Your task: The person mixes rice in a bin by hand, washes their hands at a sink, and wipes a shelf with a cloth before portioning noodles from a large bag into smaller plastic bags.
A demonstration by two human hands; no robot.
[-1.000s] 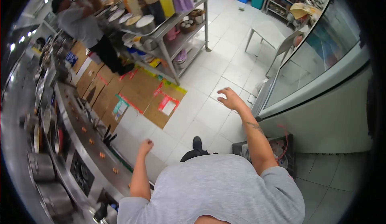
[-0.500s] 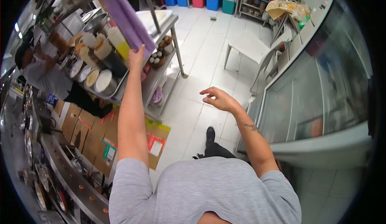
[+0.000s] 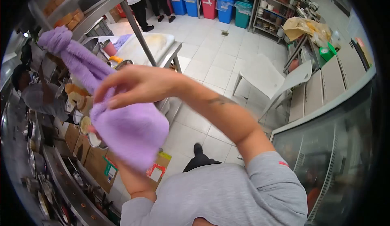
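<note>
A purple towel [image 3: 132,130] hangs from a knot at the metal shelf on the upper left, and its lower end is spread and blurred in front of me. My right hand [image 3: 140,86] reaches across to the left, its thumb and fingers closed on the towel. Behind the cloth is my left hand [image 3: 93,130], with only a sliver of it showing; its fingers are hidden. Close to that hand, small round containers [image 3: 85,124] with pale contents and several squeeze bottles [image 3: 83,103] stand on the counter.
A white chair [image 3: 264,80] stands ahead to the right, beyond it a cluttered side counter. A glass-fronted fridge [image 3: 325,157] lines my right. At left are a stove [image 3: 61,173] and a co-worker [image 3: 40,94]. Coloured bins [image 3: 208,5] and two people's legs [image 3: 156,1] are at the back.
My right hand has swung left from mid-air over the floor to the towel. My left hand has moved down and toward me, behind the cloth. The towel's lower end has been drawn closer.
</note>
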